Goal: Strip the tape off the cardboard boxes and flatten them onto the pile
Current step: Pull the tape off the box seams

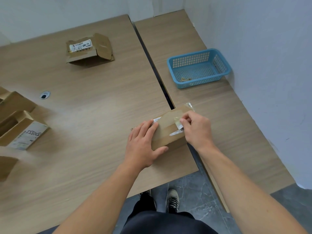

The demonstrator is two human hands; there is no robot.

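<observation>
Here, one small cardboard box [166, 132] is lying at the near edge of the left counter [101, 98], straddling the dark gap to the right counter [228, 115]. The left hand [143, 144] is pressing on its top with straight fingers, thumb resting against the near side. The right hand [197, 130] is pinching a lifted end of clear tape [177, 121] between thumb and forefinger. One blue basket [204, 81] is sitting on the right counter, holding a few tape scraps [184, 79]. One flattened box [87, 51] is lying far back on the left counter, well apart. Three more cardboard boxes [25, 130] are showing at the left edge, partly cut off.
</observation>
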